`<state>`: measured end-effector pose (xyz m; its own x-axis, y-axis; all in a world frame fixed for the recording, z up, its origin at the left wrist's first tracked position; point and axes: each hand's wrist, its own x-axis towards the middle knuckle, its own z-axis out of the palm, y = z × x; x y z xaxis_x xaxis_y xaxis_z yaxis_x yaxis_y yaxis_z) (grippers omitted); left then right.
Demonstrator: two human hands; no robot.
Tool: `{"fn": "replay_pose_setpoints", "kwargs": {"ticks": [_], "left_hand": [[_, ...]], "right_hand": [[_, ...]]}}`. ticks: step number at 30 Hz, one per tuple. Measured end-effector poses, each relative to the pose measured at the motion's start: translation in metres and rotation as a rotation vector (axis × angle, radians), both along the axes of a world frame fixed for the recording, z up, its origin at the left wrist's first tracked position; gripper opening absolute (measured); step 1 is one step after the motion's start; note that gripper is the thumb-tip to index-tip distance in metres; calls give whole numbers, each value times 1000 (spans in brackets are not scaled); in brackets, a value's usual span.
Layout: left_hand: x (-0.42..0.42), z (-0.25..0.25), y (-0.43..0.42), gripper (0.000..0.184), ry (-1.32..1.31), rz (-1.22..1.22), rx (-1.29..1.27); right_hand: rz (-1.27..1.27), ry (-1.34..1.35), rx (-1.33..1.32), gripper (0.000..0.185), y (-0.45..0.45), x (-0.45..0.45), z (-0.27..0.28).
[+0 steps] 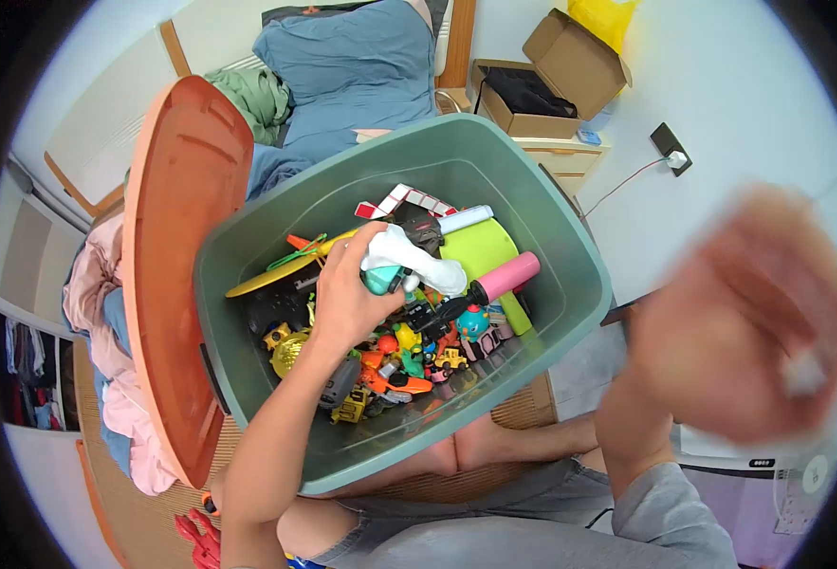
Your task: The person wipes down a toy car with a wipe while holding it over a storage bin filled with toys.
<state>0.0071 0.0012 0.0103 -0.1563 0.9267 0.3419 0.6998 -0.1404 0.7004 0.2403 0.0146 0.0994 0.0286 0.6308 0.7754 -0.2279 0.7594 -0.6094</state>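
Note:
My left hand (pixel 347 289) reaches into a green plastic storage bin (pixel 248 256) and has its fingers closed around a white and teal toy (pixel 404 258). Under and around that toy lie many small toys, among them a pink cylinder (pixel 510 277), a lime-green flat piece (pixel 480 248), a blue round toy (pixel 473 324) and a yellow toy truck (pixel 451 358). My right hand (pixel 741 322) is raised to the right of the bin, close to the camera and smeared by motion. A small whitish spot shows at its fingers, too blurred to name.
An orange lid (pixel 186 275) stands on edge at the bin's left. Behind are a bed with a blue pillow (pixel 347 66) and an open cardboard box (pixel 532 123) on a nightstand (pixel 561 161). My legs are below the bin; a red toy (pixel 198 539) lies on the floor.

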Motion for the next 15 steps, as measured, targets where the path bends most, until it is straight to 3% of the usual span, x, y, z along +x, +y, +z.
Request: {"fn": "replay_pose_setpoints", "kwargs": {"ticks": [2,4,6,8,12,15], "left_hand": [[0,2,0,73,-25,16,0],[-2,4,0,73,-19,1,-7],[-4,6,1,73,29,-3,117],[-13,-3,5,73,32,25,73],[-17,2,6,75,42,37,41],[-14,1,7,77,28,6,-6]], "right_hand": [[-73,-166,90,18,30,-27,42],[167,-357,-172,18,54,-73,14],[304,-625,22,23,75,-96,-34],[331,-722,226,29,81,-110,-57],[404,-634,219,28,92,-119,-75],[353,-577,9,24,85,-115,-84]]}}
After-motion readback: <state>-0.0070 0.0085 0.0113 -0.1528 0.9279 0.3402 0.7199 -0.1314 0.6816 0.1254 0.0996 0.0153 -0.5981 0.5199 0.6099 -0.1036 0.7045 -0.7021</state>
